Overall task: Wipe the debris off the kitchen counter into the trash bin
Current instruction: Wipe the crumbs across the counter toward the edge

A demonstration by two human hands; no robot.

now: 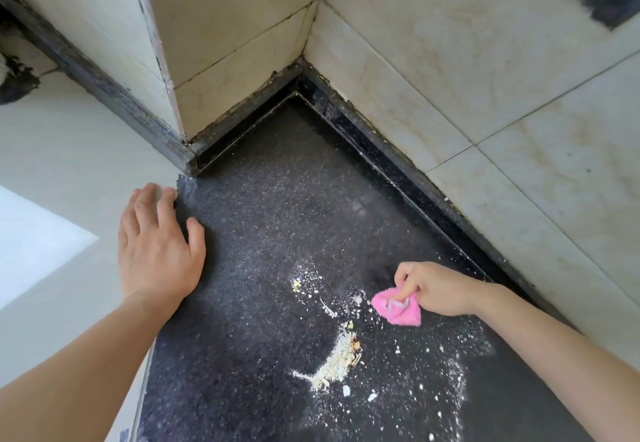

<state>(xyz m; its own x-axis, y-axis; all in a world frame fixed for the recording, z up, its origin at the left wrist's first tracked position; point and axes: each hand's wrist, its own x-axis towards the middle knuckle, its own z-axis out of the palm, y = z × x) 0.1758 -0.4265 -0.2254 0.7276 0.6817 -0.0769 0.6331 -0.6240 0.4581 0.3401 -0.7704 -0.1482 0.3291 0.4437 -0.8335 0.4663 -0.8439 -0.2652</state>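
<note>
Most debris [341,362] lies on the counter [277,199]: 1 gathered ridge just left of the pink cloth [398,311], loose crumbs nearer me. My right hand [436,289] pinches that cloth; my left hand [156,244] rests flat, fingers spread, well left of it (no bin visible). I judge gathering half done.

Dark counter [277,206]: crumbs [337,363], pink cloth [403,315]

the counter [284,206] is bare from centre toward 12 o'clock; tiled walls [485,95] close 11 to 4. left hand [156,247] rests on the 9 o'clock edge; right hand [440,289] grips a cloth [398,313] at 4.
</note>
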